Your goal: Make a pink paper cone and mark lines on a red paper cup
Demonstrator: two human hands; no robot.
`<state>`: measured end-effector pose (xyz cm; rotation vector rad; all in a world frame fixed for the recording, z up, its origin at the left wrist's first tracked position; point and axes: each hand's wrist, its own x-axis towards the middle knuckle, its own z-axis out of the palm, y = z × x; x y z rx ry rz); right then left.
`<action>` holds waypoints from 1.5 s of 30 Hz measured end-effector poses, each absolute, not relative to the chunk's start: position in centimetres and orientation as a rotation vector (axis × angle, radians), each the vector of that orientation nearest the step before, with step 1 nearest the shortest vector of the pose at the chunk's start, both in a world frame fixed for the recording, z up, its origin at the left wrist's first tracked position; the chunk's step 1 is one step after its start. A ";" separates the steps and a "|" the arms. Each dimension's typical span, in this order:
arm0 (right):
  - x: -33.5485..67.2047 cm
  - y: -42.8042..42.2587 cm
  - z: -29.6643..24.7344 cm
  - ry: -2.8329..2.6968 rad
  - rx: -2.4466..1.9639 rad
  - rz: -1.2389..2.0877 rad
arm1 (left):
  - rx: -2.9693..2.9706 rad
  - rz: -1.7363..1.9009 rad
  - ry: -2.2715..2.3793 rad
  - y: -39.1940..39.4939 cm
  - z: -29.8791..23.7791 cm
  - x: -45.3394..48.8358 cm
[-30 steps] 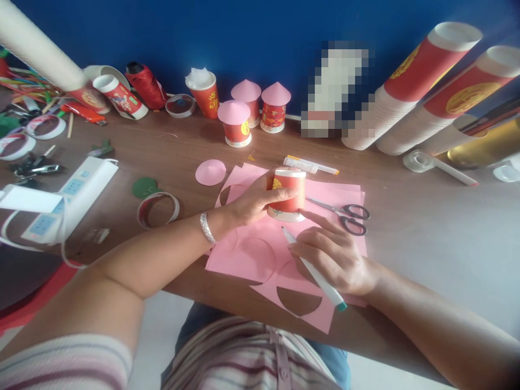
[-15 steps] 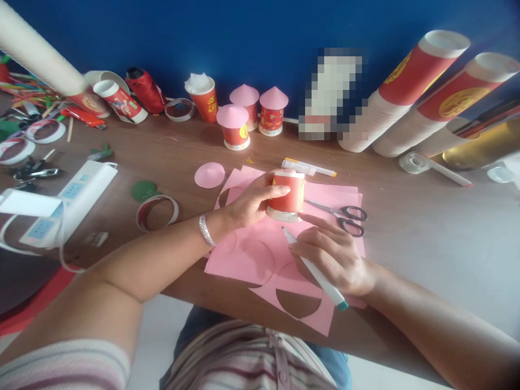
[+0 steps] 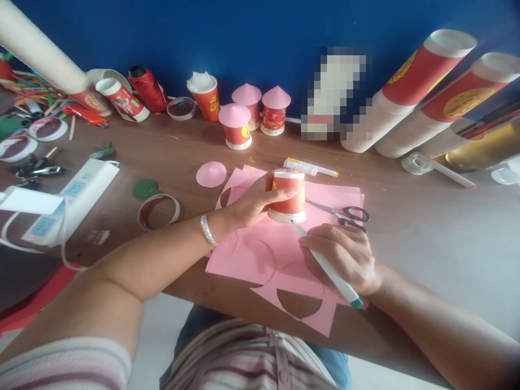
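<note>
My left hand (image 3: 260, 201) is wrapped round a red paper cup (image 3: 289, 192) with white bands at its top and bottom, thumb across its front. Thin drawn marks show on the lower white band. A white marker with a green end (image 3: 331, 271) is gripped in my right hand (image 3: 345, 252), its tip at or very near that band. Under both hands lie pink paper sheets (image 3: 247, 260), some with round holes cut out and circles outlined. Scissors (image 3: 353, 214) with dark handles rest on the sheets, partly behind my right hand.
Three cups with pink cone tops (image 3: 238, 127) stand at the back. A pink cone (image 3: 211, 174) lies left of the sheets, markers (image 3: 311, 167) behind them. Tape rolls (image 3: 158, 211) and a power strip (image 3: 73, 197) are left; tall cup stacks (image 3: 430, 67) stand right.
My right hand has shifted slightly right, and its extended index finger has drawn back round the marker. The marker's tip has moved up to the cup's lower band. My left thumb reaches slightly farther across.
</note>
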<state>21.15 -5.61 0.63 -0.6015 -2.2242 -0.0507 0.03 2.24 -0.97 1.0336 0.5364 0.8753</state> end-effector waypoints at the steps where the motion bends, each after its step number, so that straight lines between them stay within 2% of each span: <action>1: 21.2 -5.6 0.6 -2.226 -0.610 -0.055 | 1.033 0.874 0.539 2.2 -1.0 0.0; 23: 20.8 -5.5 0.9 -2.196 -0.577 -0.019 | 0.883 0.887 0.478 2.6 -2.2 -0.5; 45: 20.8 -5.7 0.5 -2.252 -0.589 -0.018 | 1.041 0.856 0.552 2.1 -0.9 -0.1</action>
